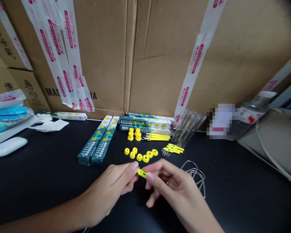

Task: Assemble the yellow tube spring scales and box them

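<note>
A short, flat yellow plastic strip with slots in it spans the gap between my hands. My left hand pinches its left end, where a bit of metal shows by the thumb; the fingers hide the rest. The thumb and index finger of my right hand grip the other end, its lower fingers loosely curled. Beyond my hands lie several loose yellow collars. Similar yellow strips rest to the right, with small springs beside them. Bent metal wire hooks lie behind my right hand.
Two long green boxes lie left of the collars, with more boxes stacked behind. Yellow rods and clear tubes are at back right. A bottle, a bag and a white mouse flank the black table.
</note>
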The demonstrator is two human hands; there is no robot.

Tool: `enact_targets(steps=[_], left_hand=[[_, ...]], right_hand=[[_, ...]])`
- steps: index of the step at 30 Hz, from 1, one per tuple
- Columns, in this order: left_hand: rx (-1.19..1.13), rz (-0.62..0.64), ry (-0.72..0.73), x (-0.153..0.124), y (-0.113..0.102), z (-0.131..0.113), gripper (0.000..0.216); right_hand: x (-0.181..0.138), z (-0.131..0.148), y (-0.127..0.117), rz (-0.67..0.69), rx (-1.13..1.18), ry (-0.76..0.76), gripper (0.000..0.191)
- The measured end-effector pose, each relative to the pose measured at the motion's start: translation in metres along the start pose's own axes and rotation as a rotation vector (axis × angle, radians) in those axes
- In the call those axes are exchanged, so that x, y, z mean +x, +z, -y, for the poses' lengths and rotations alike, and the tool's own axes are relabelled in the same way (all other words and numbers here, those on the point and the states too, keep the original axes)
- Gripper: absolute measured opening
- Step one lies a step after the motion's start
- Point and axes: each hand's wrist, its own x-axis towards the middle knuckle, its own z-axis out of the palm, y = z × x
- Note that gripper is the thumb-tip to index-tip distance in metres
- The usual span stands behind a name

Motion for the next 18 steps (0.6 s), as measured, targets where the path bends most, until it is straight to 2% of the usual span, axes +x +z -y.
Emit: enact_targets(steps=[3, 7, 13, 18], left_hand=[[0.042, -0.018, -0.015, -0.001, 0.001, -0.002, 0.051], [0.091, -0.018, -0.058, -0.002, 0.002, -0.004, 0.055], [0.065, -0.008, -0.112, -0.002, 0.004, -0.005, 0.055], [0.076, -0.034, -0.102, 0.001, 0.004, -0.002, 0.053]], right_hand=[[0.006, 0.002, 0.002, 0.07, 0.234, 0.197, 0.042], [0.008, 0.006, 0.002, 0.143, 0.216, 0.266, 0.043], [0.001, -0.006, -0.003, 0.113, -0.127, 0.131, 0.037], [0.0, -0.009, -0.005, 0.075, -0.41, -0.065, 0.031]])
